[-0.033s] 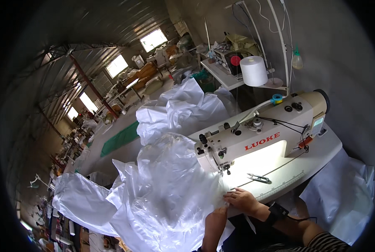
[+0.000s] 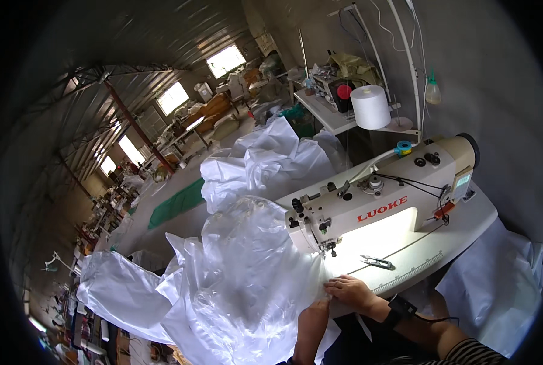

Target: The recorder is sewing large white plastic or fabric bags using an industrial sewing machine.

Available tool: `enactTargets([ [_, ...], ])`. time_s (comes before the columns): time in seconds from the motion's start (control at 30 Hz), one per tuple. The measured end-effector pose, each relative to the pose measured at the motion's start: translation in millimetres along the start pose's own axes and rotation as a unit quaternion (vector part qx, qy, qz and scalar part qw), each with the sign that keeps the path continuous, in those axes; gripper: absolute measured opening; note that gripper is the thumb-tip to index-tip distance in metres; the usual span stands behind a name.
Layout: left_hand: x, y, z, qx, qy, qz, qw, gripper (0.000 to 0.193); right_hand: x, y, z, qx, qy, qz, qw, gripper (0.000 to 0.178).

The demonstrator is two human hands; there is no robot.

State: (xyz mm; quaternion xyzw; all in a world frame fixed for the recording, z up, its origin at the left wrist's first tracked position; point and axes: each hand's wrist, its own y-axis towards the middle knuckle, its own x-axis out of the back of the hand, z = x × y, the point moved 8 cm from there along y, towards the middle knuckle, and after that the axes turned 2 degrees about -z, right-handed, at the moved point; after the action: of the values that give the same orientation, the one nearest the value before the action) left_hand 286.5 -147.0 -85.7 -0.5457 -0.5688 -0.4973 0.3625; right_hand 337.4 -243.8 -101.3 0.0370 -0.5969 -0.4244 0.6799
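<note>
A large crumpled sheet of shiny white plastic-like material (image 2: 241, 267) spreads over the table, one edge running up to the needle area of a white sewing machine (image 2: 432, 173). At its near edge, just in front of the machine's bed, my left hand (image 2: 314, 313) is closed on the material. Close against it, my right hand (image 2: 352, 293) has its fingers bent over the same edge, pinching it. The fingertips of both hands are partly hidden where they meet. Beyond my right hand, a pair of thread snips (image 2: 378, 262) lies on the lit machine bed.
A white thread cone (image 2: 370, 107) stands on a holder behind the machine. More white sheeting (image 2: 496, 286) hangs at the right. A green strip (image 2: 174, 204) lies on the table at the left. A small squeeze bottle (image 2: 432, 91) hangs by the wall.
The whole view has shifted slightly, so the machine and sheet appear a little further right and lower. Both hands keep their hold on the sheet's edge.
</note>
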Motion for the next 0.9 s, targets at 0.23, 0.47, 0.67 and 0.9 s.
enactTargets([
  [0.23,-18.0,43.7,45.2,0.008,-0.005,-0.069,0.998,0.022,-19.7,23.8,-14.0,-0.018,-0.033,0.049,0.998,0.036],
  [0.47,-17.3,43.5,61.0,0.053,-0.042,-0.104,0.992,0.03,71.9,-33.7,-59.0,-0.168,-0.132,-0.081,0.974,0.034],
  [0.67,-6.7,60.3,80.5,0.062,-0.034,-0.131,0.989,0.03,83.9,-55.9,-113.9,-0.217,-0.146,-0.09,0.961,0.017],
  [0.9,-15.8,84.7,104.2,0.131,0.026,-0.126,0.983,0.027,73.6,-50.4,-91.2,-0.22,-0.025,-0.083,0.972,0.026],
])
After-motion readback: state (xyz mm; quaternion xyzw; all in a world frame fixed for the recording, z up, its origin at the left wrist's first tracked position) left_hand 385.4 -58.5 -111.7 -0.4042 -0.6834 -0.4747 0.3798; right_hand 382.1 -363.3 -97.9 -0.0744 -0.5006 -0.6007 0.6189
